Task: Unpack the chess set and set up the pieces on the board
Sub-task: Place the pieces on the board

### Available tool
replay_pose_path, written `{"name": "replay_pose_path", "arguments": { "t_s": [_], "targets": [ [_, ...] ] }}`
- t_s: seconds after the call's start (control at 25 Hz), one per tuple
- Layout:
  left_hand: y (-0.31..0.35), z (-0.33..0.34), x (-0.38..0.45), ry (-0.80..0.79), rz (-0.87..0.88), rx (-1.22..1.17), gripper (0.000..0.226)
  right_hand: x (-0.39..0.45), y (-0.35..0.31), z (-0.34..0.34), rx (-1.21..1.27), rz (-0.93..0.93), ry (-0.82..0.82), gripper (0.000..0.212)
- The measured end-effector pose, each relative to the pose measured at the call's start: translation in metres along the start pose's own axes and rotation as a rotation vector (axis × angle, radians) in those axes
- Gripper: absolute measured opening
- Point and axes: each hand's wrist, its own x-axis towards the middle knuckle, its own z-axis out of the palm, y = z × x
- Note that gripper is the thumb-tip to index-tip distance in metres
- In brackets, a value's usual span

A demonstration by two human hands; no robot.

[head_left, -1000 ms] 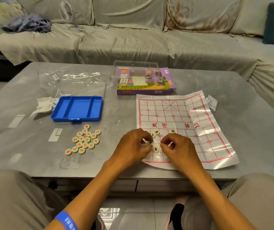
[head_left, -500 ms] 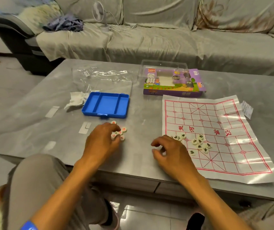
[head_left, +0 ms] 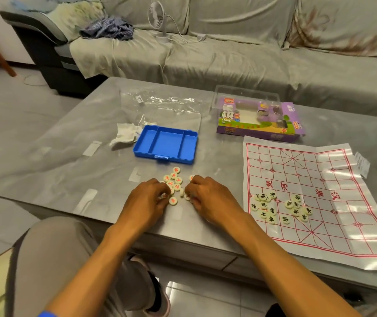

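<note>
Near the table's front edge, both hands (head_left: 147, 197) (head_left: 208, 195) pinch red-marked pieces (head_left: 175, 181).

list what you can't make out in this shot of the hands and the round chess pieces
- Head view: red-marked round pieces beneath the left hand and right hand; the curled fingers hide how many are gripped.
- Head view: characters on the black-marked round pieces on the glossy red-lined paper board are too small to read.
- Head view: contents of the purple cardboard box are blurred behind its window.

Purple box (head_left: 258, 124) reads "XIANG QI" w/ 象棋; board (head_left: 320, 202) shows 楚河, 汉界.
</note>
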Motion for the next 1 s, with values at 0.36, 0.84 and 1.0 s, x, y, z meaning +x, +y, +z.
{"name": "replay_pose_path", "arguments": {
  "t_s": [0.36, 0.84, 1.0],
  "targets": [
    [0.002, -0.003, -0.002, 0.06, -0.047, -0.01, 0.025, -0.003, 0.006, 0.006, 0.235, 0.2, 0.123, 0.023],
    [0.004, 0.001, -0.003, 0.059, -0.038, -0.031, 0.023, -0.033, -0.002, 0.013, 0.243, 0.07, 0.128, 0.025],
    [0.0, -0.005, -0.006, 0.074, -0.054, -0.05, 0.023, -0.014, -0.006, 0.011, 0.222, 0.136, 0.134, 0.031]
  ]
}}
